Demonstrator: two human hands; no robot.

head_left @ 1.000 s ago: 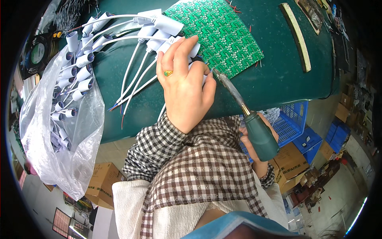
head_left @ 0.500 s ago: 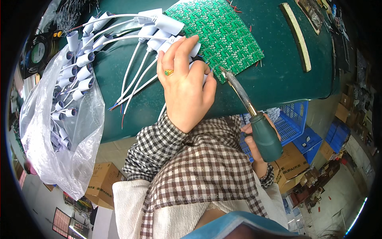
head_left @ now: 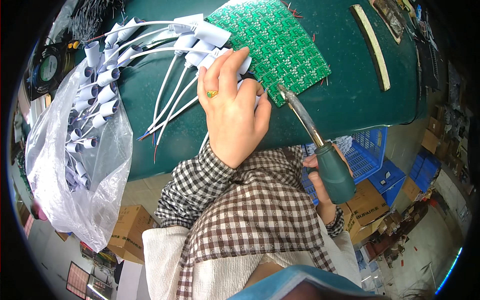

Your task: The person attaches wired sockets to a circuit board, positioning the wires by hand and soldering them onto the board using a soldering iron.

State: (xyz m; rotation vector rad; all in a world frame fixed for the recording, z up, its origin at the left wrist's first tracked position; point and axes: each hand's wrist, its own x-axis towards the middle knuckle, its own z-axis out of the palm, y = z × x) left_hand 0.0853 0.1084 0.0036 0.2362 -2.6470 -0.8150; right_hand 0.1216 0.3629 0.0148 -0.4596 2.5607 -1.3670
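Observation:
A green printed circuit board [head_left: 280,45], divided into many small repeated units, lies on the table. At its near corner, my left hand [head_left: 231,115] is closed with thumb and index finger pinched by thin wires. Its other fingers rest over white cylinders with cables [head_left: 212,33]; what exactly the palm holds is hidden. My right hand [head_left: 324,197] grips the dark green handle of a soldering iron [head_left: 336,172], mostly from behind it. The iron's metal tip points up-left and is at the board's near edge, just right of my left thumb; whether it touches cannot be told.
A clear plastic bag [head_left: 112,150] with more white cylinders hangs over the left table edge. A curved pale strip [head_left: 371,47] lies on the green tabletop [head_left: 345,100] at right. Below are a blue crate [head_left: 367,150] and cardboard boxes [head_left: 131,227]. Dark wires [head_left: 92,22] lie far left.
My left fingertips and the soldering iron's tip have shifted very slightly. Both hands keep their grips, and the board and white cylinders stay in place.

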